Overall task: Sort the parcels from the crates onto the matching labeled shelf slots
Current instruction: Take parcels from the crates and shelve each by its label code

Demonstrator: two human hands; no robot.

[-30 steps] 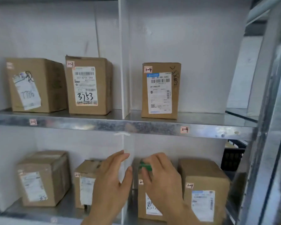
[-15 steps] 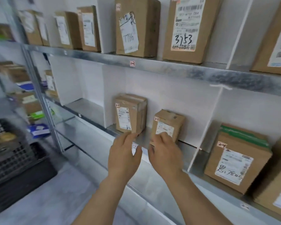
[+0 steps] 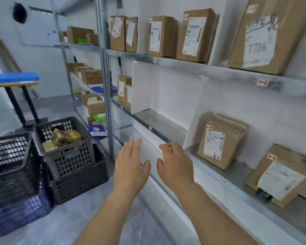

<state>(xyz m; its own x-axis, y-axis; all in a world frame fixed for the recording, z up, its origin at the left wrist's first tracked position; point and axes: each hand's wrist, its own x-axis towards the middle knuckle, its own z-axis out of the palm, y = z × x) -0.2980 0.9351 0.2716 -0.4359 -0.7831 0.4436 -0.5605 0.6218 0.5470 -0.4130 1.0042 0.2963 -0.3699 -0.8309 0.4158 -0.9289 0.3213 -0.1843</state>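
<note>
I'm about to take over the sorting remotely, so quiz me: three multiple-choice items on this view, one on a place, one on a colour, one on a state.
1. Where does the parcel marked 7786 stand?
A. in a floor crate
B. on the upper shelf, at the right
C. on the lower shelf, beside the hands

2. What colour is the crate at the bottom of the left stack?
A. red
B. blue
C. white

3. What are the left hand and right hand doing?
A. both open, holding nothing
B. both gripping one parcel
C. the right pinching a label

Answers:
1 B: its handwritten label shows above the upper shelf edge.
2 B: blue lattice shows under the black crates.
3 A: the fingers are relaxed, in front of the lower shelf, with nothing in them.
</note>
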